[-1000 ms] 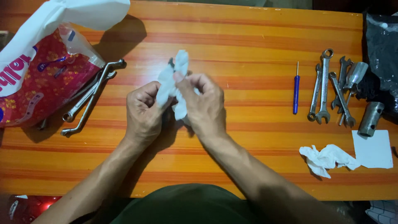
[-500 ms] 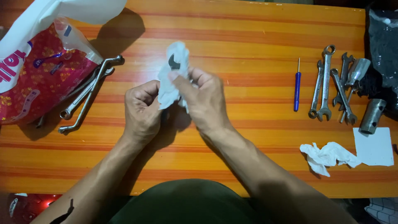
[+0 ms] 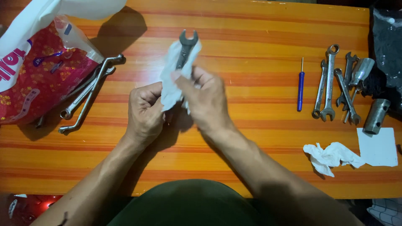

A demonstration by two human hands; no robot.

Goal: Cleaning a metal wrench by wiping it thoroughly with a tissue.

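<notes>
Hands meet over the middle of the striped orange counter (image 3: 251,138): the left hand (image 3: 144,111) is closed around the near end of a wrench (image 3: 185,47), and the right hand (image 3: 205,100) pinches a white tissue (image 3: 169,83) around its shaft. Farther off, the wrench's open jaw sticks out past the tissue, with ring spanners (image 3: 86,96) at left and a blue screwdriver (image 3: 300,90) at right.

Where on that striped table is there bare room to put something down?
Bare wood lies between the right hand and the blue screwdriver, and along the near edge of the table left of the crumpled tissue. The right end is crowded with the wrenches; the left end with the bag and ring spanners.
</notes>
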